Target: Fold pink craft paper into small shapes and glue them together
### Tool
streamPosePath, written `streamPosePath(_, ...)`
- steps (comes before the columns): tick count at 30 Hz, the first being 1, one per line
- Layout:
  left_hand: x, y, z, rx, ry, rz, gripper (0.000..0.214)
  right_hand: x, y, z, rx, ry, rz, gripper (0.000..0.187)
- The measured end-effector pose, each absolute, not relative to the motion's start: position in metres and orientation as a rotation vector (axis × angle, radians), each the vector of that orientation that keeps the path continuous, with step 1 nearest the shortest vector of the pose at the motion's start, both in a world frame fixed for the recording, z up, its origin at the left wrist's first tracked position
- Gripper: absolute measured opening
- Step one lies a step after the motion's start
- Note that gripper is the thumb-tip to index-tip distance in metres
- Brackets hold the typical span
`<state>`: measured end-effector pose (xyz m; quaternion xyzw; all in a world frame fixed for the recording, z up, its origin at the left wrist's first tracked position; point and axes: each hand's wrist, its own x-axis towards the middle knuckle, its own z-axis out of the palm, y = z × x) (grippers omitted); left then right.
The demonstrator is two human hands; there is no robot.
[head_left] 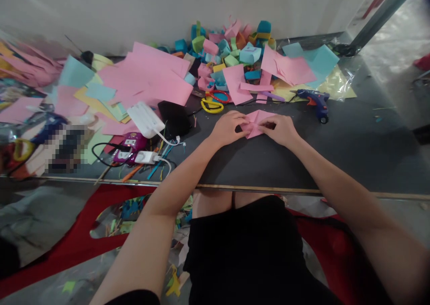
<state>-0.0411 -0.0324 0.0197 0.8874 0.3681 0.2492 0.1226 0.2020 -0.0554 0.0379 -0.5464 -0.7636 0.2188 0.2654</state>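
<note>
A small folded piece of pink paper (258, 116) lies on the dark table between my hands, with creases meeting near its middle. My left hand (230, 126) grips its left side, thumb and fingers bent onto the paper. From the right, my right hand (280, 129) pinches the paper near its centre with thumb and forefinger. Parts of the paper's side edges are hidden under my fingers. Just beyond my left hand lie scissors (212, 106) with yellow and red handles.
A blue glue gun (314, 101) lies right of my hands. Behind are pink sheets (148, 79) and a heap of small folded paper pieces (231, 49). To the left sit a white adapter (145, 119), a black box (174, 118) and a purple power strip (130, 146) with cables.
</note>
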Motion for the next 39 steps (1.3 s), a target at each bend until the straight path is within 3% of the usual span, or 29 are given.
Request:
streamPosePath(7, -0.036, -0.04, 0.02, 2.53, 0.889, 0.85, 0.018, 0.202, -0.058, 0.042, -1.469, -2.073, 0.59, 0.012)
streamPosePath(13, -0.035, -0.041, 0.025, 2.476, 0.825, 0.716, 0.013, 0.199, -0.057, 0.036, -1.447, -2.056, 0.566, 0.015)
streamPosePath(39, -0.037, -0.043, 0.033, 2.445, 0.864, 0.607, 0.013, 0.194, -0.054, 0.033, -1.446, -2.036, 0.568, 0.018)
